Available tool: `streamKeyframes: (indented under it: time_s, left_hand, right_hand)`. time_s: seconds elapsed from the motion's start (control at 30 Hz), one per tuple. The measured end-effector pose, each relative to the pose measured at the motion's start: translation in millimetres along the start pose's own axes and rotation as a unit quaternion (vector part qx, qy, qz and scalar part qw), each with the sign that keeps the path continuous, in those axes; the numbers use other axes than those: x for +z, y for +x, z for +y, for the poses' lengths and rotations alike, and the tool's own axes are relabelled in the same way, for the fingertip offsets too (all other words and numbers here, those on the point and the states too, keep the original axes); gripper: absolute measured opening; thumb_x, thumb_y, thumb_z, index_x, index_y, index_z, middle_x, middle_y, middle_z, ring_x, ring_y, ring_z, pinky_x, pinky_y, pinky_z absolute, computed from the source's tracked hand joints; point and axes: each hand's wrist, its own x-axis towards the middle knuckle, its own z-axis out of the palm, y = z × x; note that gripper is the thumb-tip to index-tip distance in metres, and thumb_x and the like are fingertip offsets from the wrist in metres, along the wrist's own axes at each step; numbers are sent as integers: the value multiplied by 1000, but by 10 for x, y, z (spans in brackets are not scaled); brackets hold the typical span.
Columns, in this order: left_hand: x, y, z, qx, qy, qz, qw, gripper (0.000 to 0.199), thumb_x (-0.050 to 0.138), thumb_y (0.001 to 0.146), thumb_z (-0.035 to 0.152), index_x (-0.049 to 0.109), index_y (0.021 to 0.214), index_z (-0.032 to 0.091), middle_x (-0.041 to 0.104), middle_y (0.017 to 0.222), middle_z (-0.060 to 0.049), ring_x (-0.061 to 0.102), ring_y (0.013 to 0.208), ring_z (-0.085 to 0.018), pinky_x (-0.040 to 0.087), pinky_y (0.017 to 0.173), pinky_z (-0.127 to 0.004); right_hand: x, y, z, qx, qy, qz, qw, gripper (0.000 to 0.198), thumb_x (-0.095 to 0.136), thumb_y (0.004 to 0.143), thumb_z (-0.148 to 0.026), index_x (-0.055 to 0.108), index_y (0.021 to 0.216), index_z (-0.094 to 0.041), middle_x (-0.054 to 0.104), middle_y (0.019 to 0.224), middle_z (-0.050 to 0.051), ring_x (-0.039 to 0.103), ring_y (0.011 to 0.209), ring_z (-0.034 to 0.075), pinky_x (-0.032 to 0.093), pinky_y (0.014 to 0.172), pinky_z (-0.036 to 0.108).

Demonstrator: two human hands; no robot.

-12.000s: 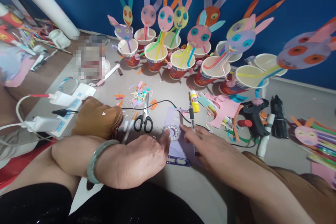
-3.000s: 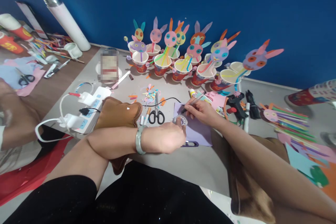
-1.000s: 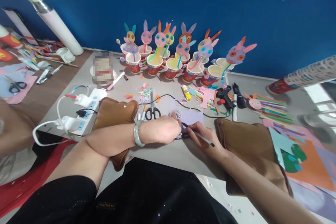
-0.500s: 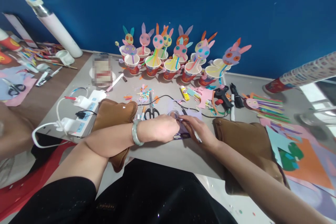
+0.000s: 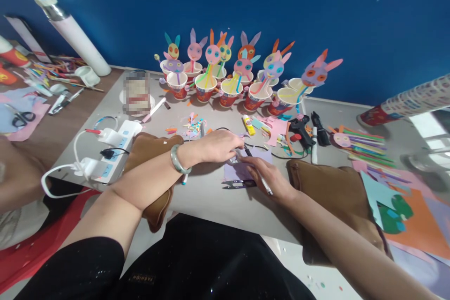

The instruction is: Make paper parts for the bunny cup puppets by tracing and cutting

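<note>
My left hand (image 5: 222, 146), with a jade-like bangle (image 5: 180, 159) at the wrist, has its bent fingertips at a clear round ring-shaped piece (image 5: 233, 156). The ring lies on a sheet of purple paper (image 5: 241, 171). My right hand (image 5: 270, 177) closes around a pen (image 5: 266, 184), white at its near end and dark at its far end, its fingertips at the ring's right side. Just below the fingers, dark thread snips (image 5: 238, 184) rest across the paper's near edge. Scissors (image 5: 201, 127) are mostly hidden behind my left forearm.
Paper cups (image 5: 231, 95) with paper bunny heads stand along the blue wall. Paper scraps, a glue stick (image 5: 249, 125) and a glue gun (image 5: 301, 132) lie beyond my hands. Brown cushions (image 5: 326, 197) flank them. A power strip (image 5: 121, 150) with cables is left.
My left hand has moved away from my body and slightly left, uncovering the snips and more purple paper while hiding the scissors' handles. My right hand has stayed nearly in place with the pen.
</note>
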Motion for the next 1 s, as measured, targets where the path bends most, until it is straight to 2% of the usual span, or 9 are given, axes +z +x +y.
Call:
streamKeyframes:
  time_s: [0.07, 0.3, 0.5, 0.7, 1.0]
  left_hand:
    - [43, 34, -54, 0, -6, 11, 1000, 26, 57, 94, 19, 73, 115, 19, 73, 116, -9, 68, 108, -22, 50, 90, -33]
    - [218, 159, -135, 1, -1, 3, 1000, 19, 64, 94, 25, 77, 106, 21, 72, 113, -8, 68, 103, -22, 50, 88, -32]
    - [155, 205, -122, -28, -12, -17, 999, 19, 66, 93, 26, 78, 107, 22, 73, 112, -8, 67, 105, -21, 48, 87, -30]
    - [100, 203, -120, -39, -20, -39, 998, 26, 67, 93, 43, 78, 106, 23, 74, 107, -7, 67, 98, -22, 44, 76, -28]
    - [228, 267, -208, -29, -29, -14, 999, 32, 74, 86, 46, 77, 105, 21, 73, 106, -7, 65, 97, -22, 42, 75, -29]
  right_hand:
    - [12, -10, 29, -6, -2, 3, 1000, 28, 45, 104, -26, 58, 129, -24, 75, 112, 12, 75, 90, 21, 61, 78, 34]
    - [33, -17, 70, -33, -19, 15, 999, 28, 45, 105, -24, 56, 130, -24, 75, 110, 10, 76, 90, 21, 61, 75, 32]
    - [30, -17, 63, -44, -13, 16, 999, 30, 47, 104, -22, 56, 132, -25, 74, 113, 10, 75, 92, 21, 61, 78, 33]
    - [16, -13, 42, -43, -5, 18, 999, 31, 47, 103, -20, 56, 132, -24, 75, 110, 10, 75, 91, 21, 61, 78, 33]
    - [23, 3, 50, -62, -19, 24, 998, 31, 48, 102, -19, 56, 132, -23, 76, 110, 10, 76, 90, 20, 61, 74, 32]
